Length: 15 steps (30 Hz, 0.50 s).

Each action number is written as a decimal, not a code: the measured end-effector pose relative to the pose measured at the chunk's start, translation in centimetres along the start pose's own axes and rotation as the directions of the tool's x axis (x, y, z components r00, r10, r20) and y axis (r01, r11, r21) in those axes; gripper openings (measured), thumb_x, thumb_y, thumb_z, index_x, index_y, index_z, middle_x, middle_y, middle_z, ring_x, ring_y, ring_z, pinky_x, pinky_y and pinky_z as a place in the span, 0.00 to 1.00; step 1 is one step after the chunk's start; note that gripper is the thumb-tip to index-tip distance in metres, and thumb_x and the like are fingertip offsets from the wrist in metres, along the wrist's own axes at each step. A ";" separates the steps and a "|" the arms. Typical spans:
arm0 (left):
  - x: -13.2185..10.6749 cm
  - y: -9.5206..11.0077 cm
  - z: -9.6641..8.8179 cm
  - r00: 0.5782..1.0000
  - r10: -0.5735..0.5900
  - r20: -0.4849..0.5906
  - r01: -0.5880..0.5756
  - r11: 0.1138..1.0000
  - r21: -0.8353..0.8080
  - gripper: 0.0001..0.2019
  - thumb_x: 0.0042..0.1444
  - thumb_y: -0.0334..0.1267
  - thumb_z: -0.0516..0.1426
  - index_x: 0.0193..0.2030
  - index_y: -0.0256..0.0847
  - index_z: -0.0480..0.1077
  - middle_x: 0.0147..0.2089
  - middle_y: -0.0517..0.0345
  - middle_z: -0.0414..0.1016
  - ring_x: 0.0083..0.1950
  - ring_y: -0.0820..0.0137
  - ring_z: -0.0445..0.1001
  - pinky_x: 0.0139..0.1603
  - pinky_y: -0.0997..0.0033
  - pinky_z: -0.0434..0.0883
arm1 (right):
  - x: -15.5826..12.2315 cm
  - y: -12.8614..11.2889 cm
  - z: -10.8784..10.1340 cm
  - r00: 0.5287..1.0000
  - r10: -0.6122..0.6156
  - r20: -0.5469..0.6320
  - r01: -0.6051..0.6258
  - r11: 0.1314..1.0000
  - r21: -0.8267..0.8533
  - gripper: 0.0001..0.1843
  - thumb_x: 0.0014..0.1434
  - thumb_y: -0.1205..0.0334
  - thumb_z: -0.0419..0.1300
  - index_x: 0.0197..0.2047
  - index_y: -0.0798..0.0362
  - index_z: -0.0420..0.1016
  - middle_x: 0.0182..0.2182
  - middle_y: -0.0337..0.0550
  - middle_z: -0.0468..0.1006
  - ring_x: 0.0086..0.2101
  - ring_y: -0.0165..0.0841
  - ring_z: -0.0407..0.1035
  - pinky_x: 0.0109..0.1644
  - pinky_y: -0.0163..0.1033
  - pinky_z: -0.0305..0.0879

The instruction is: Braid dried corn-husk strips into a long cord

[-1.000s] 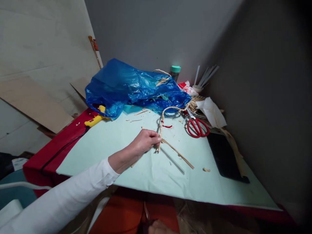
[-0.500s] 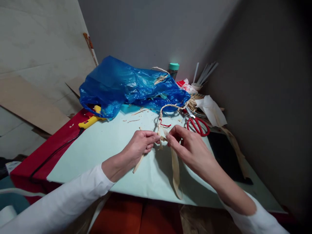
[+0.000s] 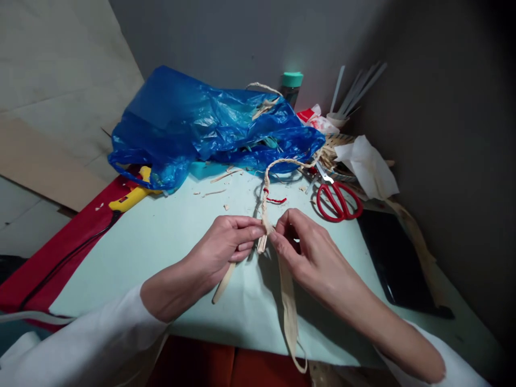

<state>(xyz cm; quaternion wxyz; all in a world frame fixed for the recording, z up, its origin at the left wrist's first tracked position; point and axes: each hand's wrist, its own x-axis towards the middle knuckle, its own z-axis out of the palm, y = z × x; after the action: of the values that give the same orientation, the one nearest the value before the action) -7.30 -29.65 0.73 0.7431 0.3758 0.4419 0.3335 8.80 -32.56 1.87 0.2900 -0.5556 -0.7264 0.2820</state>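
A pale braided cord [image 3: 282, 162] curves from the basket side down to my fingers, with a red thread [image 3: 277, 201] tied round it. Pinched at the braid's lower end is my left hand [image 3: 229, 241], and a flat pale strip [image 3: 224, 284] sticks out beneath it. My right hand [image 3: 308, 247] closes thumb and finger on a long, dried-leaf-like strip [image 3: 288, 312], which hangs past the table's front edge. Short cut ends [image 3: 262, 244] of the braid poke down between the two hands.
Red-handled scissors [image 3: 339, 202] lie right of the hands, near a black flat panel [image 3: 399, 263]. Behind stand a crumpled blue plastic bag [image 3: 193, 118], a green-lidded jar [image 3: 292, 86] and a basket of strips [image 3: 336, 156]. A yellow glue gun [image 3: 133, 199] rests at left on the table.
The view has shifted closer to the table. Between the fingers the braid's end now points down, and the right-hand strip has been drawn against it.
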 end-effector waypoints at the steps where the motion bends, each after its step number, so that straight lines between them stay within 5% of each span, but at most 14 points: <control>1: 0.0 0.0 0.0 1.000 -0.013 0.017 0.013 1.000 -0.005 0.03 0.49 0.30 0.61 0.30 0.31 0.72 0.21 0.67 0.53 0.20 0.85 0.44 0.18 0.79 0.40 | -0.1 0.1 0.2 1.000 0.006 -0.014 -0.006 1.000 -0.011 0.07 0.62 0.61 0.52 0.32 0.52 0.60 0.28 0.40 0.67 0.29 0.32 0.62 0.34 0.38 0.55; 15: 0.1 -0.5 -0.2 0.999 0.011 0.047 -0.013 1.000 0.024 0.10 0.47 0.33 0.65 0.36 0.31 0.73 0.21 0.68 0.53 0.19 0.85 0.43 0.18 0.80 0.41 | 0.3 1.2 1.0 0.999 0.023 -0.034 -0.021 0.997 0.069 0.03 0.61 0.63 0.52 0.36 0.50 0.58 0.25 0.33 0.67 0.24 0.28 0.60 0.29 0.36 0.54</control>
<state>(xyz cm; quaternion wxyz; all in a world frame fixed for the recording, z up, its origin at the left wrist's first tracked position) -7.36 -29.80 0.17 0.7467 0.3953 0.4260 0.3236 8.75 -32.11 0.33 0.3184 -0.5580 -0.7050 0.3003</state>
